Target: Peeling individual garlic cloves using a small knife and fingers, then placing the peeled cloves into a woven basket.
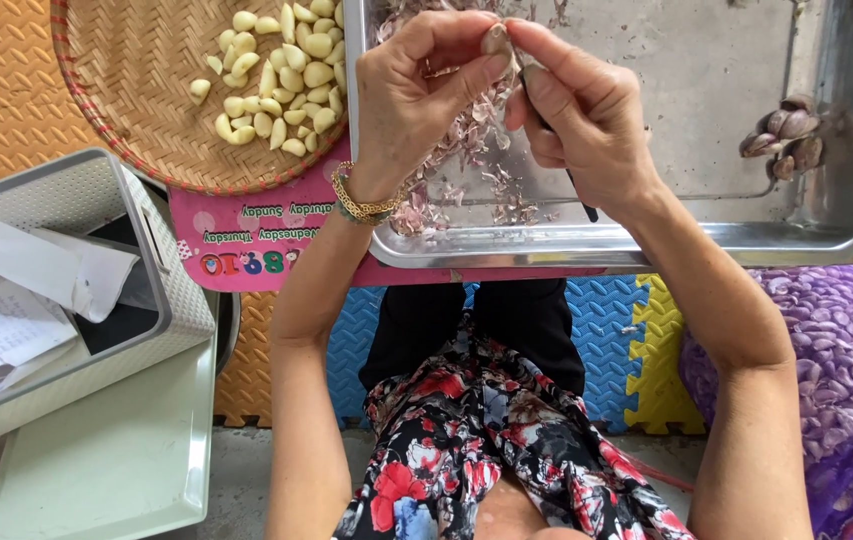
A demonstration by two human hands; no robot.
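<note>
- Fingertips of the left hand (416,95) and right hand (576,120) pinched one garlic clove (495,40) between them above the steel tray (826,225); a dark knife handle (578,195) poked from the closed right hand.
- Tray held papery skins (466,140) and a few unpeeled cloves (784,135).
- Woven basket (136,90), cut off at the top, held peeled cloves (281,80).
- Purple mesh sack (831,360) of garlic lay partly out of view on the right; a white bin (161,290) with paper stood on the left.
</note>
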